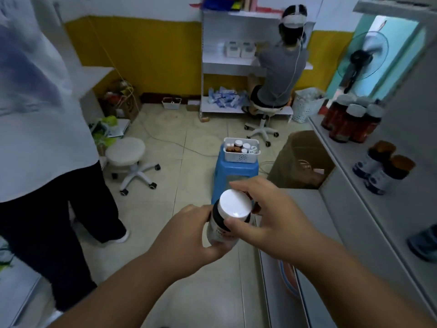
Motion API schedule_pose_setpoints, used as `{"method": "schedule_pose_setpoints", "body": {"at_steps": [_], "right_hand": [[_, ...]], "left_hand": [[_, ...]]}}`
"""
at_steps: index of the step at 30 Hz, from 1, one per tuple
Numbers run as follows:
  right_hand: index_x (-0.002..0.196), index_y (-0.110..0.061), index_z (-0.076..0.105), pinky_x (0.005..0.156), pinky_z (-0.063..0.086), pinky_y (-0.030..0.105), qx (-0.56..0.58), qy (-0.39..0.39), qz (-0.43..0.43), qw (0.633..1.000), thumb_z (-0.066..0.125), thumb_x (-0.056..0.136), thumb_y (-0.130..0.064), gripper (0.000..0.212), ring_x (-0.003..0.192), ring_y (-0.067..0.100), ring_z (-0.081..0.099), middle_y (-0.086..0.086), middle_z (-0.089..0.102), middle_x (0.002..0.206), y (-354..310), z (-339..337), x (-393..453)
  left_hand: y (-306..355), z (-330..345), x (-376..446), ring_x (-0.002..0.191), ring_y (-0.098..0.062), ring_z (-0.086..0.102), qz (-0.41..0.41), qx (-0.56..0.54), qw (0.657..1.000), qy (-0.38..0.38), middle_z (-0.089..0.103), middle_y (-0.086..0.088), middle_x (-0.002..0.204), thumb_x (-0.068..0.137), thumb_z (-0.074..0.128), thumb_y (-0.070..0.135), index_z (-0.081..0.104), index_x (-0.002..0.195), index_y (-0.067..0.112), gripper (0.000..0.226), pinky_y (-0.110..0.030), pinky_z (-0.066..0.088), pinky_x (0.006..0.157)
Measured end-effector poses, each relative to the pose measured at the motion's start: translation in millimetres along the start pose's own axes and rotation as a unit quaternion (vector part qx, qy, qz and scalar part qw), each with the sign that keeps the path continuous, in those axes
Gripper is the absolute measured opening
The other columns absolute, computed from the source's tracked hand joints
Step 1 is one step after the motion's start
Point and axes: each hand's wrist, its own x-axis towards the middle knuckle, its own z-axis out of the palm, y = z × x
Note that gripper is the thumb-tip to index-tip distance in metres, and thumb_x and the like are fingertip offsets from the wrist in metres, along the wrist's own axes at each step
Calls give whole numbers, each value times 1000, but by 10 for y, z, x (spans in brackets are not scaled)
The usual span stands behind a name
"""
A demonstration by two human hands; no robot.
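Observation:
I hold a dark bottle [221,227] with a white cap and a white label in front of me, above the floor. My left hand [186,235] grips the bottle's body from the left and below. My right hand [269,216] reaches in from the right, its thumb and fingers curled around the white cap. A second dark item shows partly behind my right fingers; I cannot tell what it is.
A white basket [241,157] of bottles sits on a blue plastic stool [234,171] ahead. A grey shelf [350,162] at right carries red-brown bottles [350,121] and blue-labelled bottles [383,170]. A standing person [40,119] is close at left; another person [281,69] sits at the far shelving. A white rolling stool [127,157] and a cardboard box [305,162] are on the floor.

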Motion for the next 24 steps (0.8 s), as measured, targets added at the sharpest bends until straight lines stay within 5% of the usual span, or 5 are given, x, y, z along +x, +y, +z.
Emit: {"method": "schedule_pose_setpoints", "body": {"at_steps": [8,16,20,24], "right_hand": [[129,-35,53,85,42,15,-27,-33,35,999,58,72,-66,65,105,-4,47,-22,52,113,1153,374,2235],[128,-28,56,91,44,15,-26,22,128,991,76,73,-42,60,109,-3,50,-18,56,121,2126,120,3939],[123,-26,59,90,34,2,-27,21,151,988,80,71,-33,57,109,-5,47,-19,54,117,2897,92,4606],[121,-30,57,84,36,5,-27,1,185,982,82,70,-32,57,102,-2,47,-16,50,115,3826,262,5280]], "left_hand": [[-1382,-66,2195,98,3,48,-16,-12,1000,-15,59,21,98,71,66,67,54,112,46,47,-20,44,75],[-1950,-203,4512,101,-2,49,35,-22,998,-55,59,15,110,73,73,56,52,127,42,60,-20,44,81],[-2243,60,5564,106,-6,51,61,-2,997,-42,62,14,117,72,76,52,56,127,36,61,-28,45,90],[-2705,532,6518,105,-13,50,26,68,997,-19,58,8,114,70,76,57,57,131,31,70,-25,37,87]]}}
